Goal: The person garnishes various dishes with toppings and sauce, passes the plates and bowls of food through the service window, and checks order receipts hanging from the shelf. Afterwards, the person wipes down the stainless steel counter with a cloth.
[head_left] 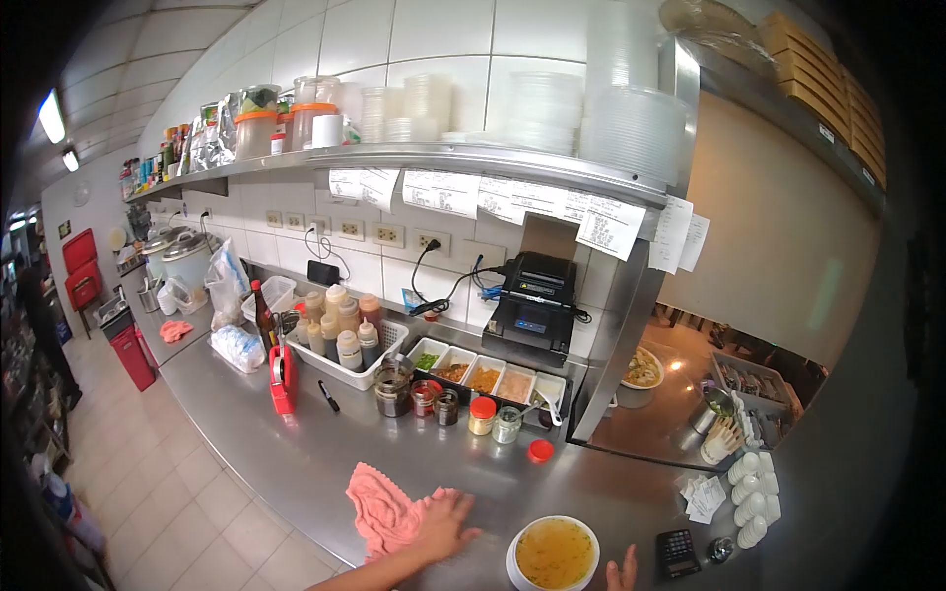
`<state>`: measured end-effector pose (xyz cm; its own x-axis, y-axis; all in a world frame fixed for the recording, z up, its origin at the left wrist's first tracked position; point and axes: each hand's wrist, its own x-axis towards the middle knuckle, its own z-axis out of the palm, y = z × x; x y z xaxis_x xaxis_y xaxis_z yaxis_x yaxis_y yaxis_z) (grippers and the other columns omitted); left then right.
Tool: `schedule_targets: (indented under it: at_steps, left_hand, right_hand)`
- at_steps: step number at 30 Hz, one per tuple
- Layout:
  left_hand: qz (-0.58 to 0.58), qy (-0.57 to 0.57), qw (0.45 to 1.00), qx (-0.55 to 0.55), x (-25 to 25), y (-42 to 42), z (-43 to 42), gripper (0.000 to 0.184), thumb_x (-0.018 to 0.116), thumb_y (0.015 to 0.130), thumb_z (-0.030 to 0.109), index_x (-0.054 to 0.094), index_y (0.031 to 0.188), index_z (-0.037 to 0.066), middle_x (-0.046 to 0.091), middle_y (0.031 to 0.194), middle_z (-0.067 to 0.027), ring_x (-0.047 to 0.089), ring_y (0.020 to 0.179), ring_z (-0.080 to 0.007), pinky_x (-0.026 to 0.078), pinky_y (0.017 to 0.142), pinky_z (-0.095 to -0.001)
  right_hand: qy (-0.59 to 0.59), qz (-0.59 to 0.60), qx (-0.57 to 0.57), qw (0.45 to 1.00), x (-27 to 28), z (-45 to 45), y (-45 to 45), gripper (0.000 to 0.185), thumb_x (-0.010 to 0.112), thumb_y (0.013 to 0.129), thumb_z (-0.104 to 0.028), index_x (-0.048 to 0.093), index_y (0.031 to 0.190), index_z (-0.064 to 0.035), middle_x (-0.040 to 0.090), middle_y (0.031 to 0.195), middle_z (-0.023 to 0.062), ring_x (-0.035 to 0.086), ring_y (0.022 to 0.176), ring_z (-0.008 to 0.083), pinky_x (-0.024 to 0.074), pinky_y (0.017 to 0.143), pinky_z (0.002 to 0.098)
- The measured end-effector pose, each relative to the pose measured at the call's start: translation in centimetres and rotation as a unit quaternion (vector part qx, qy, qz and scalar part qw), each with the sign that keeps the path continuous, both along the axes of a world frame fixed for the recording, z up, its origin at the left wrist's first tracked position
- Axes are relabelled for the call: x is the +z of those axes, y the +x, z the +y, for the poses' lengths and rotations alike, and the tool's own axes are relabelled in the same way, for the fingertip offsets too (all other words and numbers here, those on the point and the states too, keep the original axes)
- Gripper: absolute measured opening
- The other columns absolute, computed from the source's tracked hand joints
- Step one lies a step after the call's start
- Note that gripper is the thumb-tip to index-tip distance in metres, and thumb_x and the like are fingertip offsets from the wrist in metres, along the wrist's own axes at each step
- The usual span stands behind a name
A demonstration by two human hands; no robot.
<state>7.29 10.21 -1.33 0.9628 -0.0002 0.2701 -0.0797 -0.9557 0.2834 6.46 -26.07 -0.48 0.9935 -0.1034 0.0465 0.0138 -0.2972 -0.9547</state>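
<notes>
My left hand (446, 526) lies over the right edge of a crumpled pink cloth (382, 507) on the steel counter. Its fingers look spread and rather flat, and the palm side is hidden. Just right of that hand stands a white bowl (511, 565) filled with yellowish broth (557, 554) and green flecks. Beyond the bowl, at the bottom edge, my right hand (623, 573) shows only in part. Its fingers are apart with nothing between them, close to the bowl's right side but not touching it.
Jars (392, 392), a red lid (540, 451), a topping tray (484, 380), a red tape dispenser (283, 380), a marker (328, 396) and a sauce-bottle basket (393, 347) line the back. To the right are a calculator (677, 554) and white spoons (752, 507). A shelf (414, 156) overhangs.
</notes>
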Motion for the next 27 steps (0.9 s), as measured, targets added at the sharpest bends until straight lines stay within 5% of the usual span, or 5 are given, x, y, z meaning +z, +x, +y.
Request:
schedule_targets:
  at_steps: [8,12,15,18,27]
  left_hand:
    - [-0.044,0.004,0.999,0.011,-7.6,-10.1,10.9,0.035,0.065,0.082,0.030,0.064,0.114,0.015,0.047,0.141,0.0015,0.038,0.130,-0.0316,0.029,0.105,-0.0510]
    - [-0.104,-0.068,0.991,0.044,-6.3,-10.4,10.0,0.015,0.068,0.080,0.022,0.071,0.090,0.012,0.062,0.122,0.0039,0.049,0.120,-0.0267,0.034,0.101,-0.0445]
    - [-0.151,-0.051,0.986,0.049,-5.4,-10.8,9.8,0.013,0.069,0.077,0.020,0.071,0.086,0.011,0.065,0.116,0.0026,0.052,0.114,-0.0247,0.037,0.097,-0.0416]
    - [-0.159,-0.078,0.983,0.057,-5.9,-10.8,9.9,0.013,0.070,0.076,0.020,0.070,0.086,0.011,0.065,0.111,0.0007,0.053,0.109,-0.0240,0.038,0.094,-0.0410]
    - [-0.121,-0.081,0.989,0.019,-5.9,-10.7,10.0,0.019,0.069,0.076,0.015,0.067,0.092,0.007,0.062,0.110,-0.0072,0.051,0.107,-0.0309,0.036,0.096,-0.0450]
  right_hand:
    - [-0.335,-0.379,0.176,0.844,4.0,10.2,0.1,0.062,0.063,0.083,-0.033,0.047,0.134,-0.0023,0.034,0.145,0.0228,0.023,0.134,0.0481,0.0183,0.108,0.0587]
    - [-0.326,-0.342,0.386,0.792,-1.1,20.3,-0.4,0.066,0.067,0.076,-0.034,0.050,0.133,-0.0046,0.031,0.148,0.0209,0.024,0.137,0.0439,0.0149,0.109,0.0628]
    - [-0.283,-0.360,0.329,0.826,1.5,26.0,-3.6,0.042,0.065,0.083,-0.022,0.056,0.120,-0.0024,0.056,0.124,0.0158,0.044,0.124,0.0287,0.0326,0.105,0.0496]
    - [-0.479,-0.356,0.290,0.748,-4.9,29.5,-3.5,0.042,0.062,0.084,-0.029,0.059,0.121,-0.0106,0.052,0.131,0.0100,0.038,0.129,0.0310,0.0246,0.110,0.0501]
    - [-0.255,-0.294,0.278,0.878,-4.9,26.1,-7.5,0.018,0.066,0.075,-0.018,0.067,0.092,-0.0104,0.055,0.124,0.0095,0.043,0.122,0.0303,0.0307,0.105,0.0473]
